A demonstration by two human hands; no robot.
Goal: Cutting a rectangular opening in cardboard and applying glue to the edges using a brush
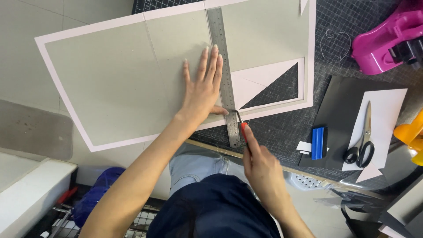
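My left hand [203,86] lies flat, fingers spread, on a large grey board with a pink border [114,75], pressing against the left side of a long steel ruler [222,66]. My right hand [260,165] grips a red-handled craft knife [241,124], its blade tip touching the board at the ruler's right edge near the bottom. To the right of the ruler the board has a triangular cut-out [277,90] showing the dark cutting mat [282,132] underneath.
On the right lie a blue squeegee [318,143], black-handled scissors [362,143] on a white sheet, and black card. A pink tape dispenser [387,39] stands at the top right, an orange object [412,134] at the right edge. The board overhangs the table's left side above the floor.
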